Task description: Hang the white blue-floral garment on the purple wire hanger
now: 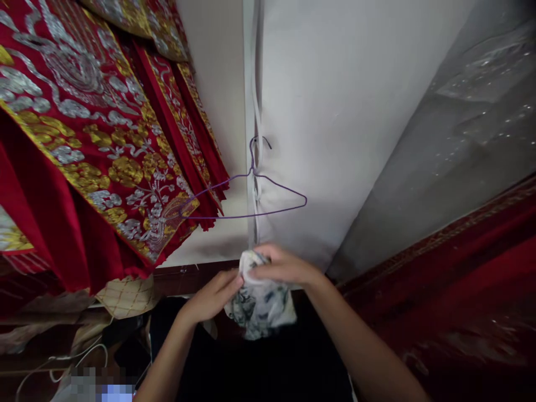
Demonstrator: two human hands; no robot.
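A white cloth with a dark grey print (263, 307) hangs bunched between my two hands at the lower middle of the head view. My right hand (285, 267) is closed around its upper part, thumb across the front. At the cloth's left edge, my left hand (218, 293) pinches the fabric between thumb and fingers. Whether the cloth is a garment, I cannot make out. Beyond my hands, a thin purple clothes hanger (255, 215) hangs bare from a white strap (256, 106) on the wall.
Red embroidered costumes (125, 162) with gold and silver patterns hang at the left. A clear plastic cover (473, 106) and red fabric (469, 279) line the right side. White cables (84, 352) and a gold-and-cream quilted item (128, 296) lie low at the left.
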